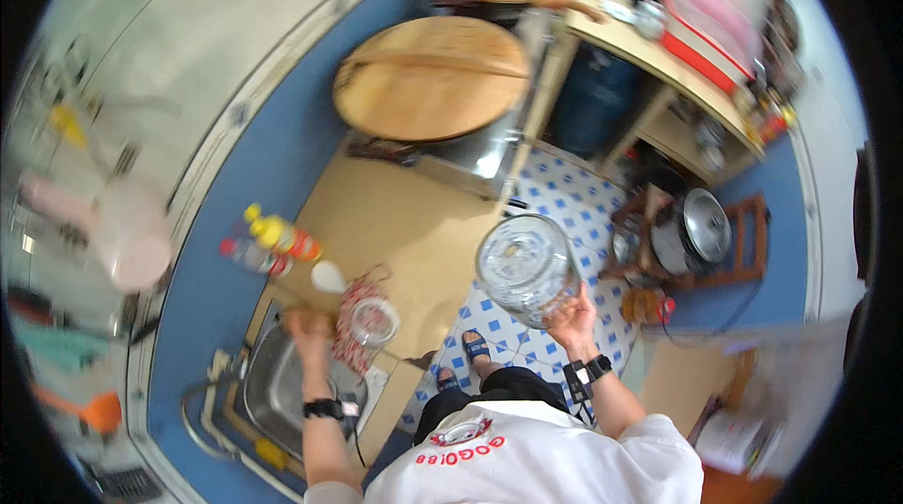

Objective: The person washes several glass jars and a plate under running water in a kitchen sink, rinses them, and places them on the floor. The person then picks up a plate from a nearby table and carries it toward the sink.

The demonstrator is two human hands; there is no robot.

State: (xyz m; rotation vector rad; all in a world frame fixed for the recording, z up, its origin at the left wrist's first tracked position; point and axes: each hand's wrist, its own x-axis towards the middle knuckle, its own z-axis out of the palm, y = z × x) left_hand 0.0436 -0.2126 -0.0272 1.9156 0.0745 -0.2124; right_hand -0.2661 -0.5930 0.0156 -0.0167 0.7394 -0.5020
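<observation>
My right hand (573, 319) holds a large clear bowl or pot lid of glass (525, 264) by its near rim, out over the tiled floor. My left hand (309, 324) reaches over the back edge of the stainless steel sink (275, 391); its fingers are blurred, and whether they hold anything cannot be told. Just to the right of that hand, a clear round lid or dish (374, 323) lies on a red patterned cloth (350, 335). A white spoon-like thing (328, 277) is beyond the hand on the counter, near a yellow-capped bottle (286, 234) and a red-capped bottle (255, 257).
A round wooden lid (434, 77) covers the stove area ahead. A shelf unit (635, 60) bears a red-edged tray (705, 56). To the right, a lidded metal pot (681, 236) stands on a wooden chair (748, 236), with a jar (643, 306) near it. A faucet (194, 426) borders the sink.
</observation>
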